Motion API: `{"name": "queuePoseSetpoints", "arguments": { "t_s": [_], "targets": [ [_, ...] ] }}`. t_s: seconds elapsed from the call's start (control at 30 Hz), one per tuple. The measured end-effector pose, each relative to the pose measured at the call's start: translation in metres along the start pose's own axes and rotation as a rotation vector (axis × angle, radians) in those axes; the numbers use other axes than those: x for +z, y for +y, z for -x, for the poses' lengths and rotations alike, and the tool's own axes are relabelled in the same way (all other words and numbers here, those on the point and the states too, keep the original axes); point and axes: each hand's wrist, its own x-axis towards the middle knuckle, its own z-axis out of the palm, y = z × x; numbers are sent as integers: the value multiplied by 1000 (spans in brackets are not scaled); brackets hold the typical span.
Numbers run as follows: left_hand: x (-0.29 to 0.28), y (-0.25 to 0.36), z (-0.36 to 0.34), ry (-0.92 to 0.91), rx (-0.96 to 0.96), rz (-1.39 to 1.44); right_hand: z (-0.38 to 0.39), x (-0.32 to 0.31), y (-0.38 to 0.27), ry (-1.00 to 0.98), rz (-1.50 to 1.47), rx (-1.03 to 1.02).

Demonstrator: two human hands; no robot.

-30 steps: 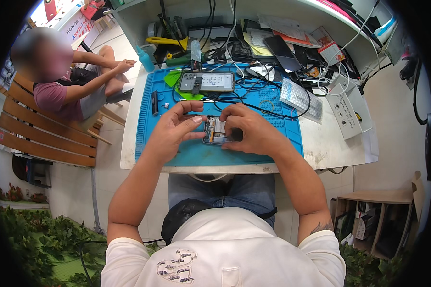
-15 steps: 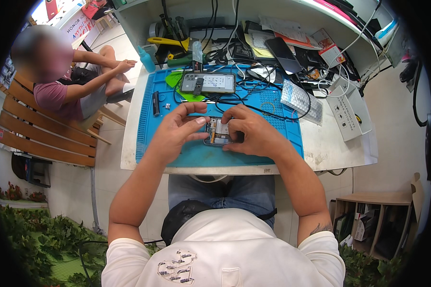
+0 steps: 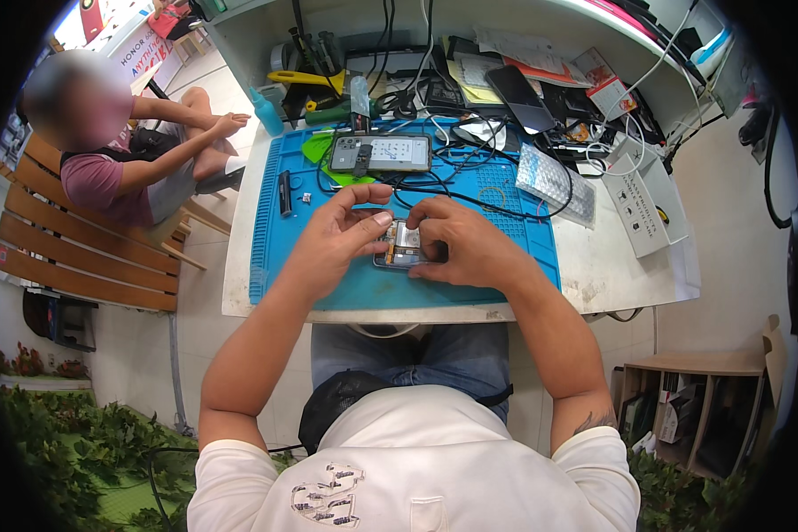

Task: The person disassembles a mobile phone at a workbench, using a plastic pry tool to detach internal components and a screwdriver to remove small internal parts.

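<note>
Blue matting, one piece (image 3: 328, 288), lies beneath the two hands on one white desk (image 3: 634, 288). One opened phone (image 3: 403, 253), its inner parts bare, rests on the mat between the hands. The right hand (image 3: 471, 241) is curled around the phone's right part, thumb at the near edge and bent forefinger at the far edge, holding it. The left hand (image 3: 341, 232) is half open at the phone's left end, thumb and forefinger apart with nothing seen between them; whether its fingertips touch the phone, I cannot tell.

Two more phones show: one grey phone (image 3: 408, 152) straight beyond the hands, back up, with one black clip-like piece across it, and one dark phone (image 3: 520, 97) farther off, beyond the right hand. Just left of the left hand's fingers are one small silvery piece (image 3: 307, 198) and one black stick-shaped tool (image 3: 284, 193). Beyond that hand lie one bright green sheet (image 3: 317, 146), one yellow-handled tool (image 3: 303, 78) and one light-blue bottle (image 3: 267, 113).

Right of and beyond the right hand are one bubble-wrap pouch (image 3: 556, 186) and one white box (image 3: 642, 208). Several black cables (image 3: 492, 202) loop beyond both hands, too tangled to count. One seated person (image 3: 97, 182) is well left of the left hand.
</note>
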Motion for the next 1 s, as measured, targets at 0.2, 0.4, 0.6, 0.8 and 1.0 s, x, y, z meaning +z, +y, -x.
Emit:
{"name": "queuePoseSetpoints", "arguments": {
  "t_s": [0.2,0.4,0.6,0.8,1.0],
  "targets": [
    [1,4,-1,-40,2,-97,0,-1,-1,-1,-36,56],
    [4,5,-3,-122,82,-218,0,-1,-1,-5,-36,55],
    [8,14,-4,-85,-4,-192,-2,-5,-6,-39,-56,108],
    [3,10,-10,-63,-34,-172,-2,-4,-4,-33,-30,82],
    [0,7,-14,-62,-44,-173,-1,-3,-3,-40,-35,77]
  ]
}}
